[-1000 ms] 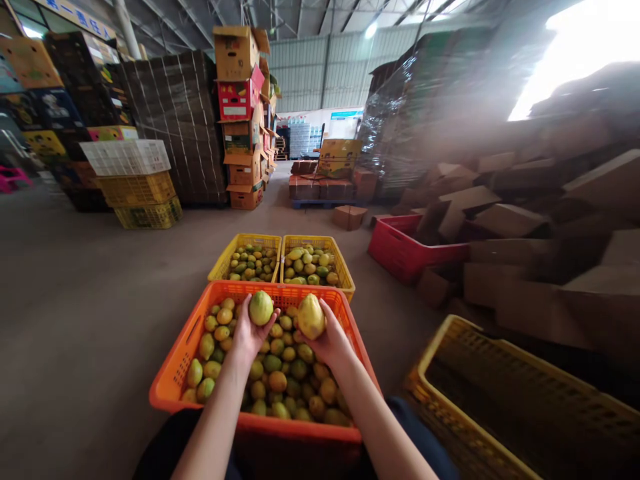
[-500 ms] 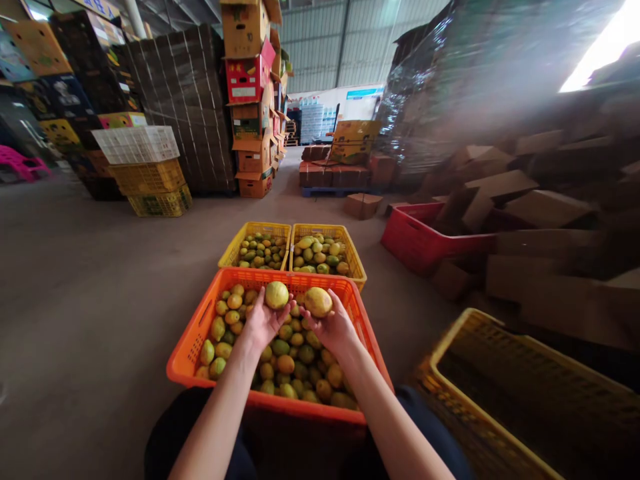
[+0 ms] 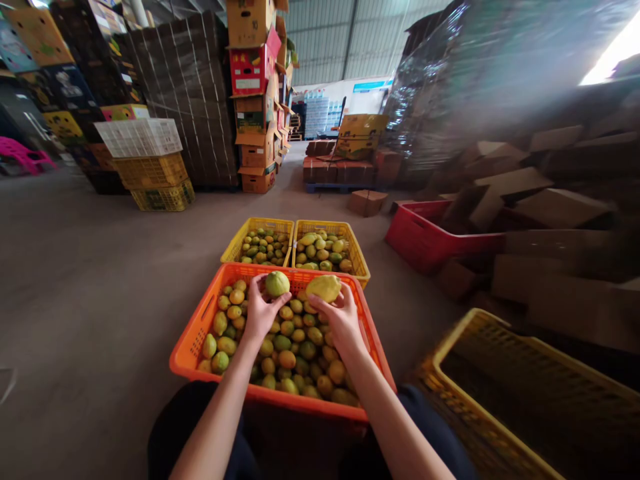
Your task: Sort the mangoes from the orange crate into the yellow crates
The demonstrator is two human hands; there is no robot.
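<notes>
My left hand (image 3: 261, 308) is closed around a round green-yellow fruit (image 3: 277, 285), its thumb below and fingers at the left side. In my right hand (image 3: 341, 313) is a longer yellow fruit (image 3: 324, 289), lying sideways with the thumb under it. Both hands hover over the far part of an orange plastic crate (image 3: 193, 347), slightly apart from each other. Inside that crate lie many loose yellow, green and orange fruits (image 3: 287, 359). The exact kind of fruit cannot be told.
Two yellow crates of fruit (image 3: 257, 247) (image 3: 325, 250) stand just beyond the orange one. A yellow basket (image 3: 500, 373) is at the lower right, a red crate (image 3: 425, 240) with cardboard behind it. Stacked cartons (image 3: 253, 113) and baskets (image 3: 155, 173) stand farther back.
Both hands have turned from palms up under the fruits to gripping them from the near side. The right-hand fruit has rotated and now shows its long side.
</notes>
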